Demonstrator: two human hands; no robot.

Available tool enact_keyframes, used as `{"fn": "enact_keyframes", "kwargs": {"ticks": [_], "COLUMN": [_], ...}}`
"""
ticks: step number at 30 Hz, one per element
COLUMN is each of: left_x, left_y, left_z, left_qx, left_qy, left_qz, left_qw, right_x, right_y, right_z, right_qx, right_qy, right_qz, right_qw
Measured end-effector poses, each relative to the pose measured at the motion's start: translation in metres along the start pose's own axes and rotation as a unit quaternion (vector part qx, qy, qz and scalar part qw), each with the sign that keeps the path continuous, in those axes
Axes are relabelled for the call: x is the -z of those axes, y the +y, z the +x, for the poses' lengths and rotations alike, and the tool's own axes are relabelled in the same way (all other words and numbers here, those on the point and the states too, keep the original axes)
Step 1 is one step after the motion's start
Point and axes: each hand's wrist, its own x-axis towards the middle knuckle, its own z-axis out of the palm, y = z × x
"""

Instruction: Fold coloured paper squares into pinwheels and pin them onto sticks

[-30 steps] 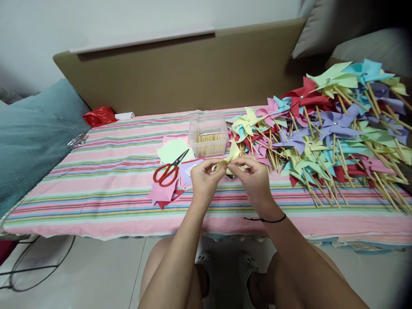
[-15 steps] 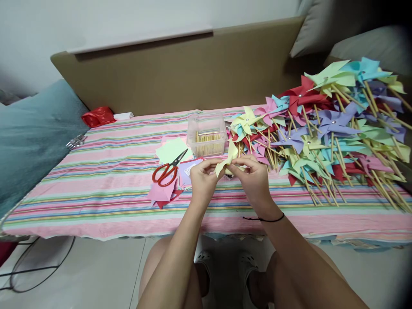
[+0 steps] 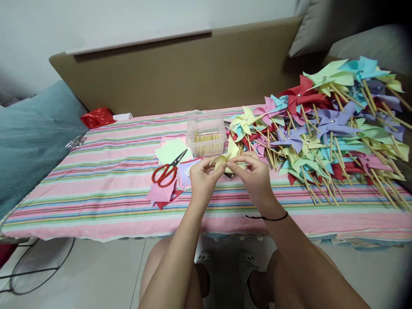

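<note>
We are working a pale yellow paper piece (image 3: 225,159) between both hands, held just above the striped cloth (image 3: 112,180) that covers the surface. Our left hand (image 3: 202,178) is pinching the left edge of the paper between thumb and fingertips, and our right hand (image 3: 254,176) is pinching it from the right, so both grips are closed on the same piece, the fingertips almost meeting.

Compared with half a second ago, one flap is now curling over into a rounded loop toward the middle, where earlier it was standing up as a flatter, pointed tab. We are judging from this that a corner is being folded inward, as the finished pinwheels (image 3: 322,128) show. Against the frame a second back, our hands are sitting in nearly the same place; only the paper's shape and the finger positions are changing.

Just beyond our hands, the clear plastic box (image 3: 206,134) is holding thin wooden sticks. The red-handled scissors (image 3: 167,169) are lying on loose coloured paper squares (image 3: 164,193) to the left of our left hand. The heap of pinwheels on sticks is spreading across the right of the cloth.
</note>
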Motion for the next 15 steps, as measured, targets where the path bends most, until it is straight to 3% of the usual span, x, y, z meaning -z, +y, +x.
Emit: {"fn": "enact_keyframes", "kwargs": {"ticks": [10,15], "left_x": [0.0003,0.0009], "left_y": [0.0047,0.0045], "left_z": [-0.0007,-0.0002], "left_qx": [0.030,0.038], "left_qy": [-0.013,-0.024], "left_qz": [0.000,0.000], "left_qw": [0.999,0.999], "right_x": [0.0030,0.0002], "right_y": [0.0063,0.0052], "right_z": [0.0025,0.0031], "right_qx": [-0.021,-0.096], "right_qy": [-0.015,-0.015], "right_qz": [0.038,0.171], "right_qw": [0.999,0.980]}}
